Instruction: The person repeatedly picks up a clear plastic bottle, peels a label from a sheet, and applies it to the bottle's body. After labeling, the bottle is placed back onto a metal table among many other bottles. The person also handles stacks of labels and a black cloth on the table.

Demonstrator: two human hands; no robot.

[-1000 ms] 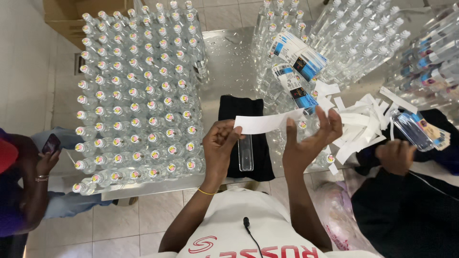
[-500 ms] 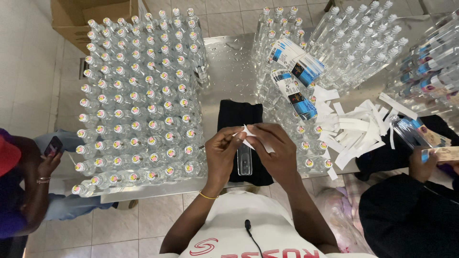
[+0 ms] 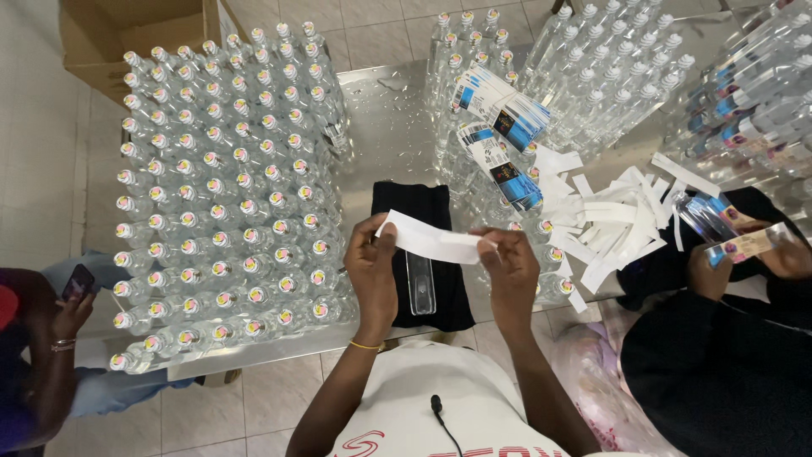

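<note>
Between both hands, a white paper strip

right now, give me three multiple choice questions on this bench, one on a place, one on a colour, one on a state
1. Where does the clear bottle under the hands lie?
A. on the black cloth
B. in the cardboard box
C. on the floor

2. What colour is the paper strip held between the hands?
A. blue
B. white
C. yellow

3. How is the strip held?
A. crumpled in one fist
B. lying loose on the table
C. stretched between the left hand and the right hand

Answers:
1. A, the bottle lies flat on the dark cloth on the metal table.
2. B, the strip is plain white.
3. C, the fingers of each hand pinch one end.
</note>
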